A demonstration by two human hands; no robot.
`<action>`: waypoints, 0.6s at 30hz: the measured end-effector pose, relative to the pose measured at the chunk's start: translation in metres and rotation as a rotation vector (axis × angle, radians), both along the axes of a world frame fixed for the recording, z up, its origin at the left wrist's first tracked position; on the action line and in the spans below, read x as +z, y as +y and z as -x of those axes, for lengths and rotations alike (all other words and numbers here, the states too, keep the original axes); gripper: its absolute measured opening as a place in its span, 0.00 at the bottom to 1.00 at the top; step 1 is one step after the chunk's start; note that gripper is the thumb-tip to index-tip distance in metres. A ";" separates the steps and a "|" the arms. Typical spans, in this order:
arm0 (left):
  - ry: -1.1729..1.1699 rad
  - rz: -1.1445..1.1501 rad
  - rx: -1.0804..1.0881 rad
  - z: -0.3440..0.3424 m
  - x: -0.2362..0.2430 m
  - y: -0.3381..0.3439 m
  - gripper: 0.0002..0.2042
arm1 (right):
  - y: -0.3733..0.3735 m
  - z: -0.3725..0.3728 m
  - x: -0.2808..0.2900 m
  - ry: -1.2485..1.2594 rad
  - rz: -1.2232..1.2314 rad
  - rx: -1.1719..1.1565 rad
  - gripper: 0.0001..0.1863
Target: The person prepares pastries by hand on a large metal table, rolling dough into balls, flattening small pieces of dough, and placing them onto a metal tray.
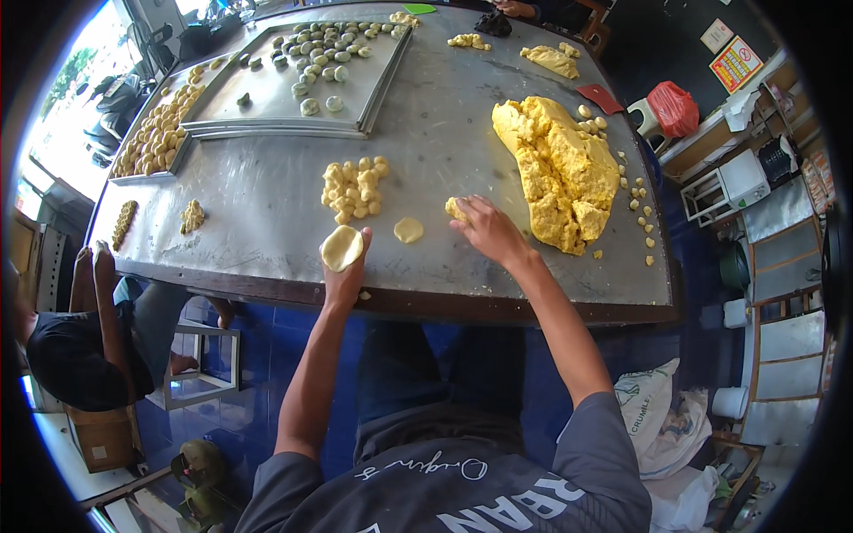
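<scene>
A flat, pale round of dough [341, 248] rests in my left hand [344, 282], raised at the table's near edge with the fingers around it. To its right, another flattened round of dough [409, 230] lies on the metal top. My right hand [490, 231] reaches over the table, its fingers closed on a small lump of yellow dough [456, 209]. Just beyond my left hand sits a cluster of small dough balls [354, 188]. Right of my right hand is a large mass of yellow dough [555, 178], with several small bits scattered along its right side.
Stacked metal trays [267, 107] at the far left carry rounded, greenish pieces. Beside them, a narrower tray [153, 147] is full of tan balls. A red scraper [601, 99] lies past the big dough. Someone in dark clothes [84, 346] sits at the left; another person's hand [514, 8] shows across the table.
</scene>
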State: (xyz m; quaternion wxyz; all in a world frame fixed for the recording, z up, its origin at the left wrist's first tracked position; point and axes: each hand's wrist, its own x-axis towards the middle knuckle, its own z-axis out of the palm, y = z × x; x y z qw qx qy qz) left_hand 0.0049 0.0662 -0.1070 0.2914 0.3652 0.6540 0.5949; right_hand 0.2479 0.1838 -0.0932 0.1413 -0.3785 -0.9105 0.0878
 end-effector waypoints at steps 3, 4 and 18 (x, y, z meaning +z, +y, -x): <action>0.005 -0.024 0.002 0.002 -0.002 0.000 0.16 | -0.002 0.002 0.005 0.191 0.093 -0.014 0.24; -0.011 -0.017 -0.038 0.004 0.002 -0.001 0.16 | -0.003 0.001 0.009 0.260 0.120 -0.028 0.23; -0.025 -0.014 -0.052 0.003 0.005 -0.003 0.16 | 0.009 0.007 -0.022 0.164 0.125 -0.036 0.17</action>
